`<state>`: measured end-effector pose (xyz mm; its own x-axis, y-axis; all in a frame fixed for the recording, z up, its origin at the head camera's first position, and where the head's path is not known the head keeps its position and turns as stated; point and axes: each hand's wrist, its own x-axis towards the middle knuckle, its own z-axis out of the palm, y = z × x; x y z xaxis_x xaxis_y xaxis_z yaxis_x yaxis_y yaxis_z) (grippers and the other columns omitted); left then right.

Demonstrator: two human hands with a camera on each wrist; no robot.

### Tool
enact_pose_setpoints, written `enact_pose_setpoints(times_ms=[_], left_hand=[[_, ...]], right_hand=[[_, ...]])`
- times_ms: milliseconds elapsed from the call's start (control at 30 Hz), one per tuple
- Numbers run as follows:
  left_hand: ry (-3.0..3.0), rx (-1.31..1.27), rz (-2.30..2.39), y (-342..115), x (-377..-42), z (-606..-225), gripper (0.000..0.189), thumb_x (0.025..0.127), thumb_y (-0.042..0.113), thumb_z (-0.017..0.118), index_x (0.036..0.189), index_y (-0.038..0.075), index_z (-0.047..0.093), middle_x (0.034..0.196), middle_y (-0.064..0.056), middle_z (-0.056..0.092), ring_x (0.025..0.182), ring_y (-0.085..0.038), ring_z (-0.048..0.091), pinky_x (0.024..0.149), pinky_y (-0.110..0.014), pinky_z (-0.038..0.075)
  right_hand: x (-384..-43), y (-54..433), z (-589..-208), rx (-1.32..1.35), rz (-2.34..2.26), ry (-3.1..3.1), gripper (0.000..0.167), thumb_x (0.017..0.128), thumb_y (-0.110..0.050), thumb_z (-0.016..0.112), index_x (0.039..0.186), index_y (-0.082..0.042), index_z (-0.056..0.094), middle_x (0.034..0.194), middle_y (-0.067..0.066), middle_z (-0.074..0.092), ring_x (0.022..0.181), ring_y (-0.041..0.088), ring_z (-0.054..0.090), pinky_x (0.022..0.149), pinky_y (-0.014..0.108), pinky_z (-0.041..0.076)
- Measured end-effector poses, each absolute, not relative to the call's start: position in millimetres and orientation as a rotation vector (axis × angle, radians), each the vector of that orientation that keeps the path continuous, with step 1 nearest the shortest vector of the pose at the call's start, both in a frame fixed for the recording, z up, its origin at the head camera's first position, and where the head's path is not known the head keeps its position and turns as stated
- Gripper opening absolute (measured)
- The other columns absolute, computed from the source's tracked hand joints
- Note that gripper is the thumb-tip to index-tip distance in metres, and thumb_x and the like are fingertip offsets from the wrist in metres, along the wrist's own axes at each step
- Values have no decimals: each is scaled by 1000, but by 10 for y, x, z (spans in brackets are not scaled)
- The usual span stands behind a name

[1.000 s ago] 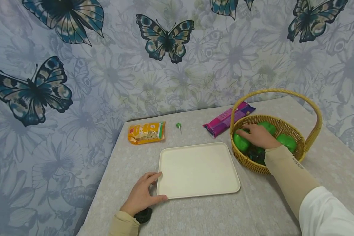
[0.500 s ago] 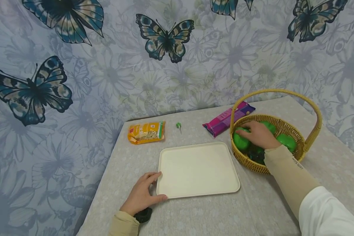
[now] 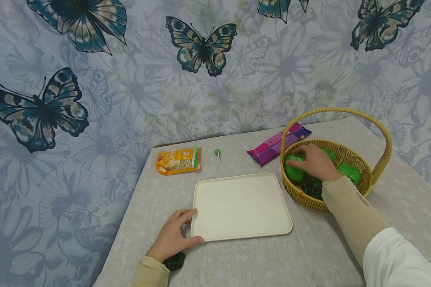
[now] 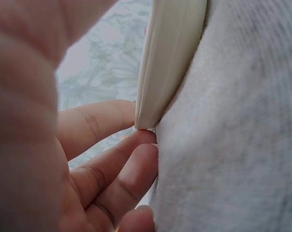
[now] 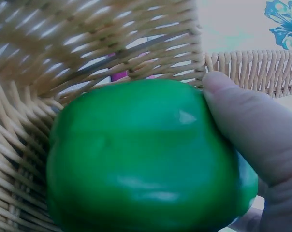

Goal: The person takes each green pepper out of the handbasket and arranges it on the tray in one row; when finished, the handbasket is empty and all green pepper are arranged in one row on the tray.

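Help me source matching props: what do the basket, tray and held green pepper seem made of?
Basket: probably wicker, slight sheen; interlaced strands.
Tray: likely plastic, matte; smooth, rounded corners.
Green pepper: glossy, bright highlights; real skin or moulded plastic, I can't tell.

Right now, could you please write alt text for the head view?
A person's right hand grips a green pepper in a wicker basket, and the left hand touches a cream tray. Farther back lie an orange packet, a lollipop and a purple packet.

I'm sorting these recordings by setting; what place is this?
Perhaps an indoor, staged work area: a butterfly-patterned backdrop, a cloth-covered table, and a tray beside a wicker basket suggest it.
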<state>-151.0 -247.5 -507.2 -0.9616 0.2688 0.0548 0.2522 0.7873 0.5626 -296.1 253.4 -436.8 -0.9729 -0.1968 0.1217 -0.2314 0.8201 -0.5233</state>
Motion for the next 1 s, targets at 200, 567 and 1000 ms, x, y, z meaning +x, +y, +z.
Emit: enact_pose_setpoints(times_ms=[200, 567, 1000], left_hand=[[2942, 428, 919, -2472, -1513, -5070, 98, 68, 69, 86, 149, 24, 56, 140, 4, 56, 107, -8, 57, 92, -38, 53], [2947, 410, 899, -2480, -1504, -5073, 99, 67, 71, 85, 149, 24, 56, 139, 4, 56, 108, -8, 56, 92, -39, 53], [2939, 402, 901, -2480, -1503, -5077, 99, 67, 72, 84, 150, 25, 56, 140, 4, 55, 109, -9, 56, 92, -39, 53]], right_hand=[[-2960, 2543, -4364, 310, 845, -2972, 86, 90, -67, 68, 138, 3, 54, 129, 28, 65, 101, 42, 69, 86, 56, 56], [-2956, 2533, -4379, 333, 755, -2894, 76, 86, -64, 75, 124, -1, 59, 113, 23, 70, 70, 24, 65, 66, 45, 56], [-2937, 2520, -4352, 347, 755, -2889, 55, 93, -46, 73, 125, -3, 62, 124, 21, 65, 87, 30, 68, 77, 53, 56]])
